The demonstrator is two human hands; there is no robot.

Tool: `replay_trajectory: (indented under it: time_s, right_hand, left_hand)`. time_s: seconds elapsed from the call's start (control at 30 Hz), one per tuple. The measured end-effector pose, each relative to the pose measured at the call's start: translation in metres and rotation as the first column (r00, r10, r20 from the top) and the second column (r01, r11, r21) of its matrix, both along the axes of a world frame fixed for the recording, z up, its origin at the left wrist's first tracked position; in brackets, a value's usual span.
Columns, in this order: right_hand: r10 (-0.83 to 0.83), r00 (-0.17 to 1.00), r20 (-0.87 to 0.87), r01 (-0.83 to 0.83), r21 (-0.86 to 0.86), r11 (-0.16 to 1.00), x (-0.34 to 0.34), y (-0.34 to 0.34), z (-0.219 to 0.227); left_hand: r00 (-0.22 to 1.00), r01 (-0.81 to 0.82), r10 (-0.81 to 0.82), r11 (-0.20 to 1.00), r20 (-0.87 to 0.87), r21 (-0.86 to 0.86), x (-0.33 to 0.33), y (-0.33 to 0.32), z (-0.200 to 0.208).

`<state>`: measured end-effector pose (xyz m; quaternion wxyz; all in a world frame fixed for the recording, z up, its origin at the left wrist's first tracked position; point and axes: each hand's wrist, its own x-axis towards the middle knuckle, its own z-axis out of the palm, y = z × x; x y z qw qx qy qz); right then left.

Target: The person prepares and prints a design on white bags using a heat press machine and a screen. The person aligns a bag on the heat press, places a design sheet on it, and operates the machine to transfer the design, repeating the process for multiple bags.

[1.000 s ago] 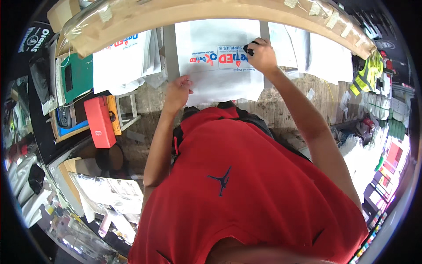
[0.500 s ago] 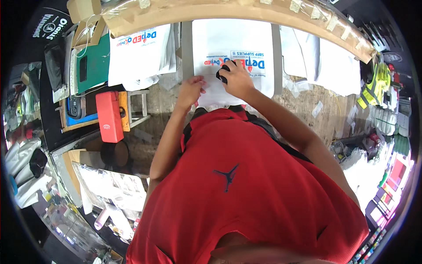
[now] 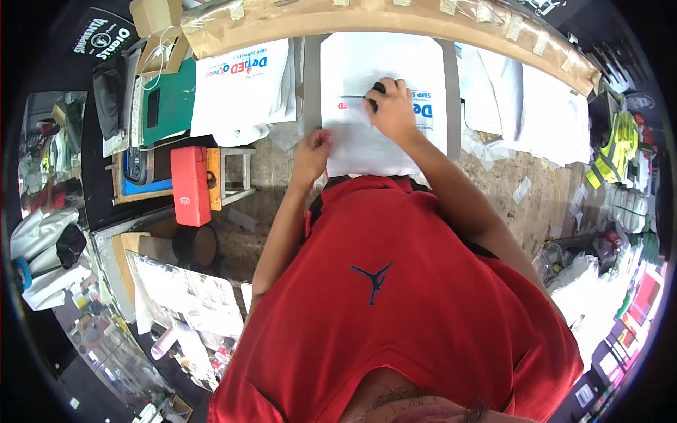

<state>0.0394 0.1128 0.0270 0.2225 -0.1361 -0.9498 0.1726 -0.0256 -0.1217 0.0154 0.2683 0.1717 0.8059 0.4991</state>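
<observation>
A white cloth-like sheet (image 3: 360,151) with blue and red print lies flat over a grey board (image 3: 312,84) in front of me. My right hand (image 3: 395,113) rests over the print with its fingers wrapped round a small black object (image 3: 379,89); the fingers cover much of it, so its kind does not show. Part of the lettering is hidden under that hand. By the sheet's near left edge is my left hand (image 3: 314,151), fingers curled together. Whether it pinches the edge or anything else cannot be made out.
Similar printed white sheets (image 3: 236,99) are stacked at left, and more white sheets (image 3: 543,113) hang at right. A taped cardboard-covered beam (image 3: 395,25) crosses the far side. Left of me stand a red box (image 3: 189,187) and a green board (image 3: 169,102). A yellow safety vest (image 3: 613,148) hangs far right.
My right hand has slid away from me across the print with the black object, covering more of its middle. My left hand's fingers are curled tighter. The whole view has shifted slightly.
</observation>
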Motion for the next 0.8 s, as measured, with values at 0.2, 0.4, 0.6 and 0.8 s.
replay_trajectory:
  time_s: [0.2,0.4,0.6,0.8]
  right_hand:
    - [-0.177,0.984,0.032,0.176,0.013,0.984,0.012,0.056,0.004]
    - [-0.212,0.977,0.030,0.212,0.032,0.977,0.023,0.060,0.003]
    - [0.138,0.986,0.096,-0.140,0.014,0.990,0.024,0.019,-0.004]
    - [0.262,0.949,0.177,-0.287,0.136,0.948,0.011,-0.003,-0.009]
  left_hand:
    - [0.992,-0.032,0.030,0.999,0.126,0.012,0.012,-0.016,0.007]
    - [0.989,0.012,-0.029,0.994,-0.148,-0.113,0.013,-0.005,0.010]
    - [0.896,0.035,-0.094,0.989,-0.434,-0.141,0.005,0.039,0.030]
    - [0.851,0.091,-0.191,0.971,-0.490,-0.220,0.011,0.032,0.013]
